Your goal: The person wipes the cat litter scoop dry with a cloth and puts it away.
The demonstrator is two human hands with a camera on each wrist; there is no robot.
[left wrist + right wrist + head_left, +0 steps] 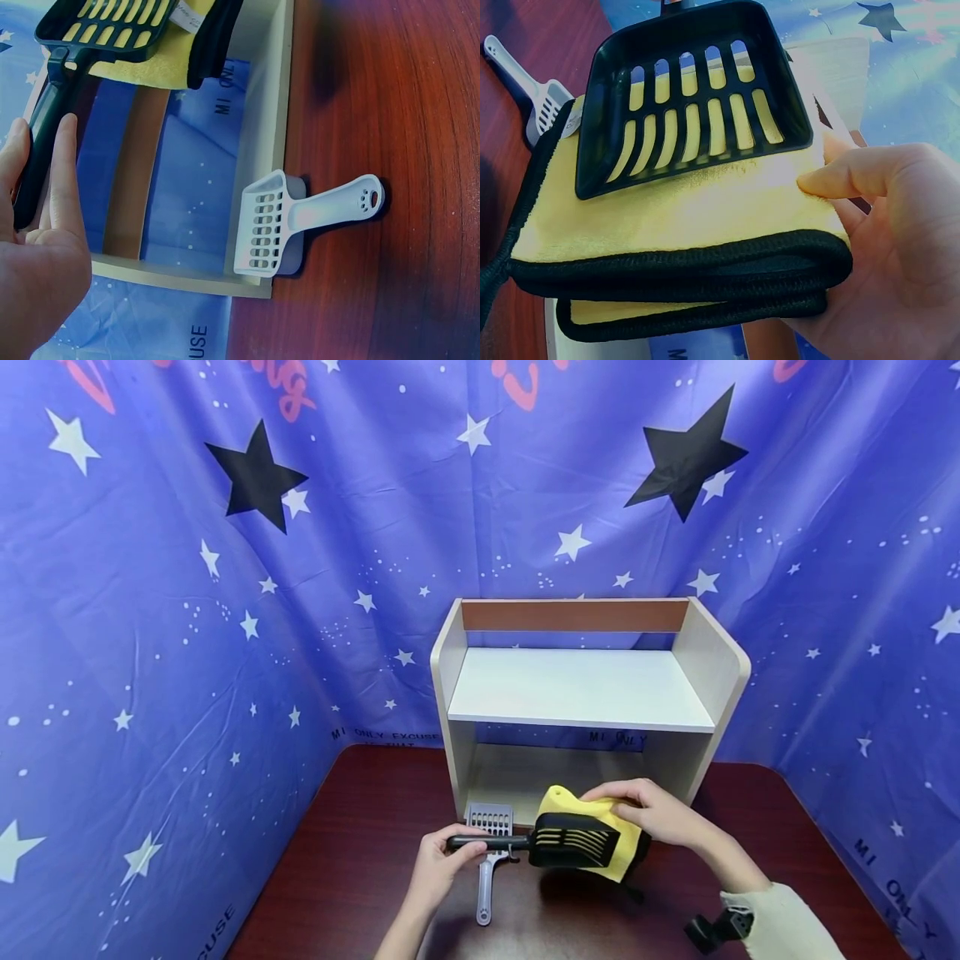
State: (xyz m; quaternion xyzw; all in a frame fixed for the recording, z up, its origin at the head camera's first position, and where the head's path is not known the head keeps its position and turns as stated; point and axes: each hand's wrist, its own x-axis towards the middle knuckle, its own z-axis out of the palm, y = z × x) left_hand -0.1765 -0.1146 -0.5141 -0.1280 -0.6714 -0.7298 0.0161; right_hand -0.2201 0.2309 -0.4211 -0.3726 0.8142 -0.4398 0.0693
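Note:
My left hand (442,858) grips the handle of a black slotted litter scoop (573,841), held level above the table. Behind the scoop's head is a folded yellow cloth (682,217) with black edging, pinched at one side between the thumb and fingers of my right hand (660,810). In the right wrist view the scoop's head lies over the cloth, its slots showing yellow. A grey-white litter scoop (322,208) with a slotted head lies near the shelf's front edge, its handle toward me; my left arm is beside it.
A two-level pale shelf (581,689) with a brown back rail stands at the back of the dark red wooden table (360,827). Blue star-printed curtain (375,527) hangs around it. A black device (718,930) is strapped at my right sleeve.

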